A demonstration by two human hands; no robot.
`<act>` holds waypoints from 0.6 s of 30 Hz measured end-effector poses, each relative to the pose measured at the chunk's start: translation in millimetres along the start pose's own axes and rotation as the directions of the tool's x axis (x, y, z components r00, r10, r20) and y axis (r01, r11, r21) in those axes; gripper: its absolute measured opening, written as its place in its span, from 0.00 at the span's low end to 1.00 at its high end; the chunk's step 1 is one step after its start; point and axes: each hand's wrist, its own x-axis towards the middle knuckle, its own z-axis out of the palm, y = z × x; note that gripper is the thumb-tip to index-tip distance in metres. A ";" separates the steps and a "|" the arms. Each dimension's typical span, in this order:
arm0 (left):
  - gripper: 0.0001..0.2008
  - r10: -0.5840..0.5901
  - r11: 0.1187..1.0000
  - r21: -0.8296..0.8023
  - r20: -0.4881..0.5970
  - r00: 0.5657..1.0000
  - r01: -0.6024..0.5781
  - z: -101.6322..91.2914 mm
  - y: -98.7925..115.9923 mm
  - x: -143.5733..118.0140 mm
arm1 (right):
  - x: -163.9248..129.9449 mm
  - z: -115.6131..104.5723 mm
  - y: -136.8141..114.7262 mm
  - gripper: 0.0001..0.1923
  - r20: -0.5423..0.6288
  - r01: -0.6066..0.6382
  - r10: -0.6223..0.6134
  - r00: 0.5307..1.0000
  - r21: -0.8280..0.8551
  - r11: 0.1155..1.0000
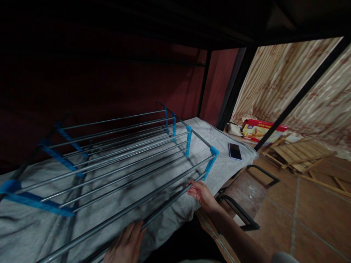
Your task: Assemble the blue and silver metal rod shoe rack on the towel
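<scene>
A: Where's the rack [115, 153]?

B: It lies on its side on the grey sheet [41, 226], along the bed's near edge. Your left hand [126, 245] rests on its nearest rod, fingers loosely curled over it. Your right hand [201, 193] touches the rod ends near the blue bracket [211, 160], fingers half curled.

A: Anything else there?

B: A phone [235, 151] lies at the bed's far right corner, well apart from your hands.
</scene>
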 end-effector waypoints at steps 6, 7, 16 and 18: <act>0.21 0.023 0.999 0.025 -0.022 0.999 -0.023 -10.8 26.9 22.8 | 0.4 -33.7 -1.9 0.15 -0.078 0.176 -0.217 0.973 -0.355 0.918; 0.21 0.040 0.999 0.024 -0.028 0.999 -0.039 -13.5 31.4 27.1 | -0.4 -42.3 -6.2 0.14 -0.118 0.262 -0.344 0.932 -0.437 0.860; 0.20 0.069 0.998 -0.011 -0.012 0.998 -0.069 -31.0 59.3 50.5 | 28.8 -78.2 -47.9 0.26 -0.030 0.457 -0.592 0.805 -0.607 0.651; 0.20 0.072 0.997 -0.017 -0.001 0.997 -0.072 -32.5 61.7 53.1 | 36.0 -77.2 -48.3 0.25 0.001 0.443 -0.568 0.823 -0.627 0.641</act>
